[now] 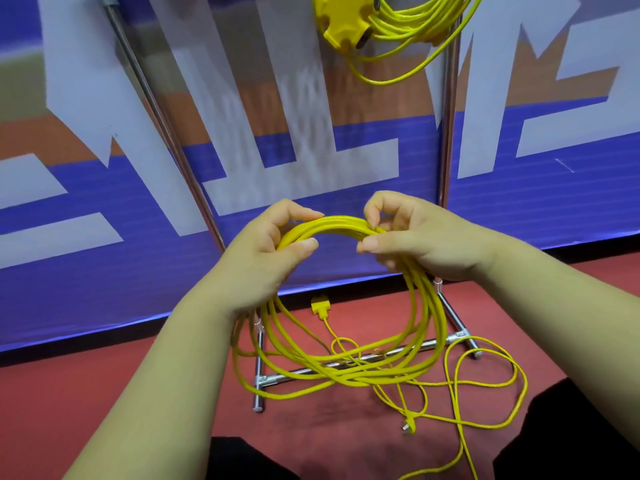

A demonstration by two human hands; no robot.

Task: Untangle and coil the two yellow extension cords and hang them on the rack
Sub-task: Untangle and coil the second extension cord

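1. Head view, frame centre: my left hand [273, 251] and right hand [415, 237] both pinch the top of the coil [332, 225]; the hung cord [408, 26] sits upper right.
2. I should feed the loose tail [485, 393], lower right, in as even, untwisted loops.

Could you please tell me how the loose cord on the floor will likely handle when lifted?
Probably floppy: the cord lies in slack, crossing loops. It may snag, since loops overlap near the plug. Likely light for its length: it looks thin.
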